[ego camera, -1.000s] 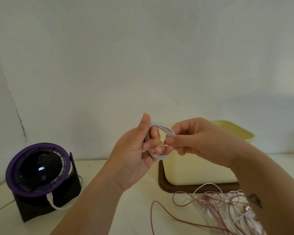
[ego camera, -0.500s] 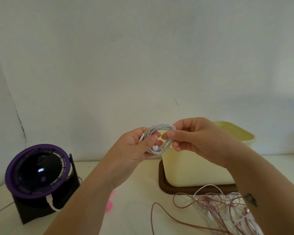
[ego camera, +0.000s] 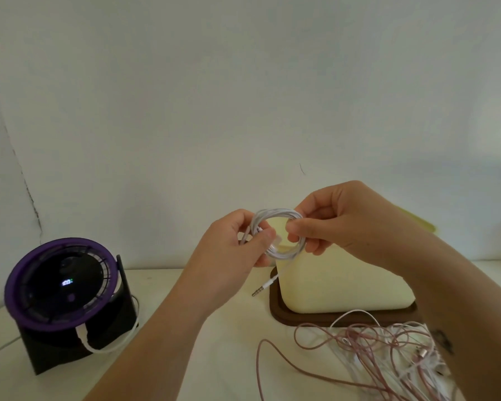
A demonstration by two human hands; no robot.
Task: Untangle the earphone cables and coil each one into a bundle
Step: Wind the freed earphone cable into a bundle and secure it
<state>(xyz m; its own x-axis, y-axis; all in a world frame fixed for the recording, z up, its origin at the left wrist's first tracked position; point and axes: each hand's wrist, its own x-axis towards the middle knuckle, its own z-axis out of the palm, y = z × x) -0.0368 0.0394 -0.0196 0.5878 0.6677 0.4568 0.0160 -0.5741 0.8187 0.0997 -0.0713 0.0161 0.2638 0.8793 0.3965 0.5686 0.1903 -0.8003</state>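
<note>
A white earphone cable coil (ego camera: 278,215) is held up in front of me as a small ring. My left hand (ego camera: 232,250) pinches its left side between thumb and fingers. My right hand (ego camera: 339,221) pinches its right side. A short loose end with the metal jack plug (ego camera: 261,289) hangs down from the ring's bottom. On the table at the lower right lies a tangle of pink and white earphone cables (ego camera: 388,354), partly hidden by my right forearm.
A cream-yellow box (ego camera: 339,285) stands on a dark brown tray (ego camera: 281,314) behind the tangle. At the left a black device with a purple ring (ego camera: 61,285) sits on a stand with a white cable. A white wall is close behind.
The left hand has turned from upright fingers through the ring to a pinch on its left side. The ring now faces me more openly and the jack end hangs free below it.
</note>
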